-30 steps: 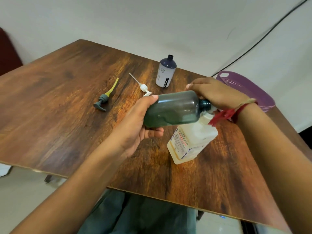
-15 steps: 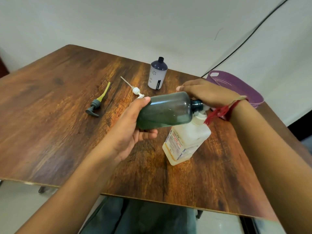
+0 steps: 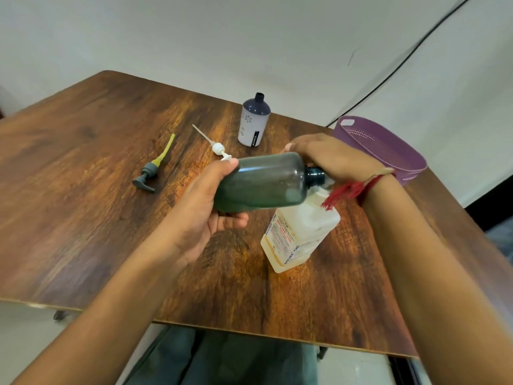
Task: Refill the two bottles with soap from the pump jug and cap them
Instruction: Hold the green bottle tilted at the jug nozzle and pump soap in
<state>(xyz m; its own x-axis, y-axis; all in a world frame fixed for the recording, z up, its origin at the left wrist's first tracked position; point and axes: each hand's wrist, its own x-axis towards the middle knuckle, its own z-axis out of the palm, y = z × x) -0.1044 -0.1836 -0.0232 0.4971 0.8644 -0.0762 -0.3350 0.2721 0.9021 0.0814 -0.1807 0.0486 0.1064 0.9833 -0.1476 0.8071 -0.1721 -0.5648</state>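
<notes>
My left hand [image 3: 205, 212] grips a dark green see-through bottle [image 3: 263, 182] by its base and holds it on its side above the table. Its open neck points right, against the top of the white pump jug [image 3: 299, 234]. My right hand [image 3: 333, 159] lies palm down over the jug's pump head and hides it. A second bottle [image 3: 254, 120], white with a navy top and no cap, stands upright at the back. Two pump caps lie on the table: a grey one with a yellow tube [image 3: 148, 173] and a white one [image 3: 218, 148].
The wooden table [image 3: 83, 218] has its front edge close to my body. A purple basket [image 3: 388, 145] sits at the back right corner, just behind my right wrist. A black cable runs down the wall behind it.
The view has shifted a little. Both hands, the green bottle and the jug keep the same arrangement, with the bottle's neck still at the jug's pump.
</notes>
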